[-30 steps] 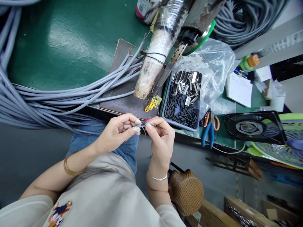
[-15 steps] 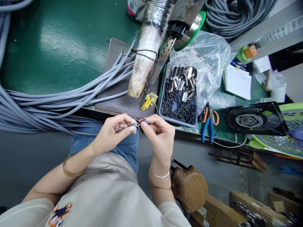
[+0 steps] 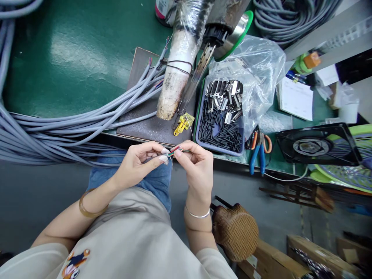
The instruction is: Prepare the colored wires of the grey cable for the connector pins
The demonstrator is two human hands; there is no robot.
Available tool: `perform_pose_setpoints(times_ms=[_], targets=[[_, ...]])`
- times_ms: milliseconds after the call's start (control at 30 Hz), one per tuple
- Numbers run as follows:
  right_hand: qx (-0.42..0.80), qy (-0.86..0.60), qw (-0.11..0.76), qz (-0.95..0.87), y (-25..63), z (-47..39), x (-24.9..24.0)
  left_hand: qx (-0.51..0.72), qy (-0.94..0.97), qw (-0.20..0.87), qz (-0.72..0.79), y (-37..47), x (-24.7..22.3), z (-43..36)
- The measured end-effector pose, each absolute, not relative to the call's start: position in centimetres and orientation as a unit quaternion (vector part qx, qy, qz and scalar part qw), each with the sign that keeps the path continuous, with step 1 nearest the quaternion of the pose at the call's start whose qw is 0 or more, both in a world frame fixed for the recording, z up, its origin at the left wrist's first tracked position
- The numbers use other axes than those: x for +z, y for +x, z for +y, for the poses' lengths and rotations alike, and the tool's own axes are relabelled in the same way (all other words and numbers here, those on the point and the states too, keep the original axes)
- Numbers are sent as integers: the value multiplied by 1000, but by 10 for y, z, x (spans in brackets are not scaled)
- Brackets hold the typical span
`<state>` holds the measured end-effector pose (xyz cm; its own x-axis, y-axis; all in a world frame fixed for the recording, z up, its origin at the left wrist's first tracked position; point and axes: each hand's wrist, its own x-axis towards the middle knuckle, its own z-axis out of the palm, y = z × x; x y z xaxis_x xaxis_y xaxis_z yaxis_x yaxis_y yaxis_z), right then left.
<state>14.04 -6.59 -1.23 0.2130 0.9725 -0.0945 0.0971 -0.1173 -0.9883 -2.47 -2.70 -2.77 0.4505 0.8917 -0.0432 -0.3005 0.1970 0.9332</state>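
My left hand (image 3: 142, 161) pinches the end of a grey cable just below the bench edge, with short coloured wires (image 3: 175, 150), red, green and blue, fanning out of its stripped tip. My right hand (image 3: 195, 164) meets it from the right, thumb and forefinger closed on those wire ends. Both hands hover over my lap. Just above them on a dark plate (image 3: 151, 124) lies a small yellow clip (image 3: 182, 123).
A bundle of grey cables (image 3: 58, 128) sweeps across the green bench (image 3: 87, 42). A blue tray (image 3: 221, 133) holds black sleeves and metal connectors under a plastic bag. Blue-handled pliers (image 3: 258, 153), a black fan (image 3: 316, 145) and a wrapped machine arm (image 3: 177, 73) stand nearby.
Both hands stay together on the wire ends, with only small finger shifts. The view has drifted slightly, so the bench items sit a little higher and to the left than a second ago.
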Motion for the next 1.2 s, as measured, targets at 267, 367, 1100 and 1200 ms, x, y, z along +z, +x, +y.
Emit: perform_pose_setpoints(times_ms=[267,367,1100,1200], targets=[[361,-620,458,-525,144,-67,1,387,499,706,322,-28,-26,-25],[346,-620,447,-543,146,-67,5,383,514,696,324,-29,-26,-26],[304,-614,527,-503,124,-72,-9,458,457,672,361,-14,-12,-30],[329,-609,520,-501,126,-72,-9,452,455,670,375,-12,-10,-30]])
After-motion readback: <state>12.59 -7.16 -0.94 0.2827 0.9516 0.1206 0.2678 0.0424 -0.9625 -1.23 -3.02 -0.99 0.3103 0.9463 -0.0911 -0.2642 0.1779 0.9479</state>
